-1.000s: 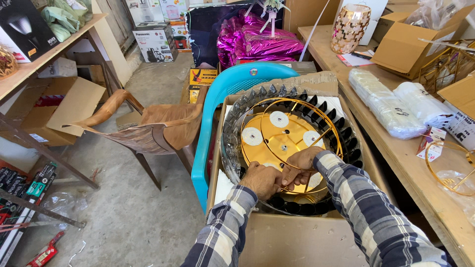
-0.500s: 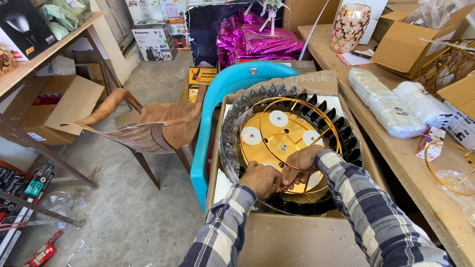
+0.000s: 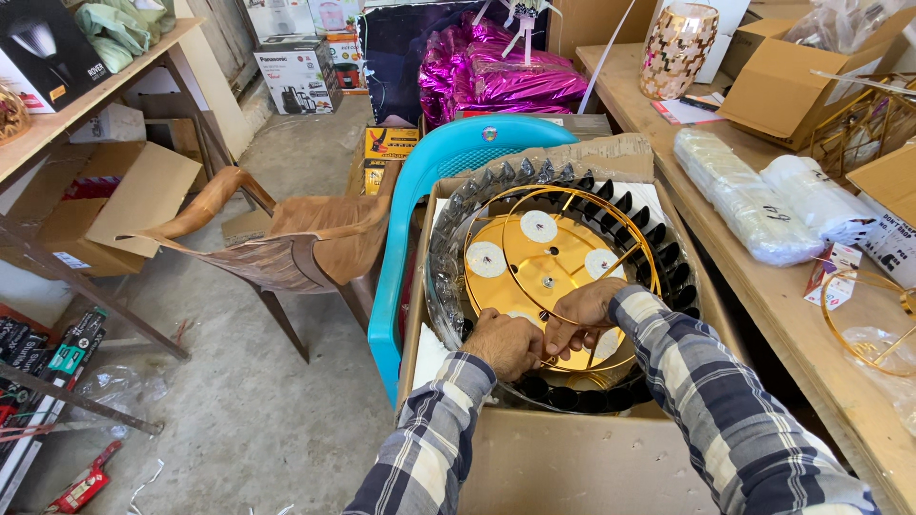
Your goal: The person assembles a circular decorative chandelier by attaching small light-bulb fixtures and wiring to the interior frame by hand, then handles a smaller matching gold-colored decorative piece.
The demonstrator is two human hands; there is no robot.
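Both hands work close together: the left hand (image 3: 506, 343) curls shut on the thin gold ring (image 3: 563, 257), the right hand (image 3: 582, 315) pinches it too, above the round gold fixture (image 3: 544, 253) lying in a cardboard box (image 3: 563, 458).

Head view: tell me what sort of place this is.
Probably a storeroom or packing workshop: stacked brown cardboard boxes, a long wooden workbench, and a round gold metal light fixture in an open carton.

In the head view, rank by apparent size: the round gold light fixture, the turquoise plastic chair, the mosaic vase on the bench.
1. Gold light fixture, with its ring of clear and black crystals, spans most of the cardboard box.
2. Turquoise chair, though largely hidden behind the box, so the top two are unsure.
3. Mosaic vase, smallest, but farthest from the camera.
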